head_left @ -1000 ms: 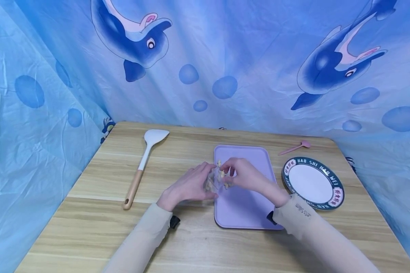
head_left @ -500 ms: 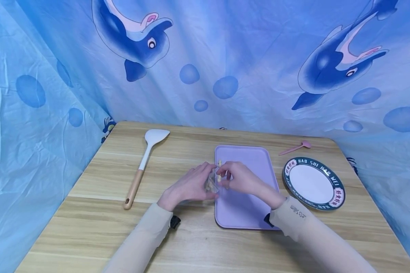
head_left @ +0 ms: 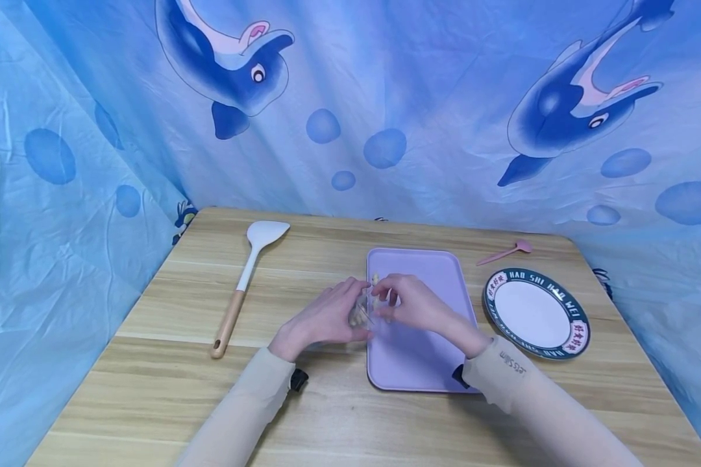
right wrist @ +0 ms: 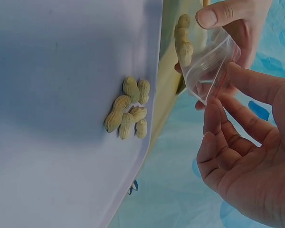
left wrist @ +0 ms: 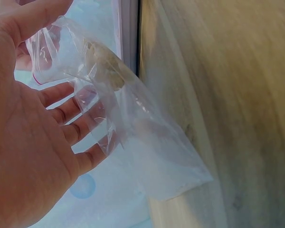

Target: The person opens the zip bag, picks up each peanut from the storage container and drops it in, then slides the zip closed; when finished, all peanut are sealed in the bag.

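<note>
My left hand [head_left: 330, 316] holds a clear zip bag [left wrist: 147, 137] at the tray's left edge, thumb on one side and fingers on the other. A peanut in its shell [right wrist: 184, 45] shows inside the bag. Thumb and fingertips of my right hand [head_left: 416, 302] pinch the bag's mouth, by its red seal line. Below, several peanuts [right wrist: 117, 114] lie together near the rim of the lilac tray [head_left: 415, 363]. In the head view, the right hand mostly hides them.
A white turner with a wooden handle [head_left: 229, 324] lies on the table [head_left: 152, 389] at left. To the tray's right sit a white plate with a dark green rim [head_left: 531, 314] and a small pink spoon [head_left: 505, 253]. A dolphin-print curtain [head_left: 432, 78] hangs behind.
My right hand has shifted slightly left and down toward the bag, covering more of the peanuts on the tray. The left hand has stayed in place with the bag.
</note>
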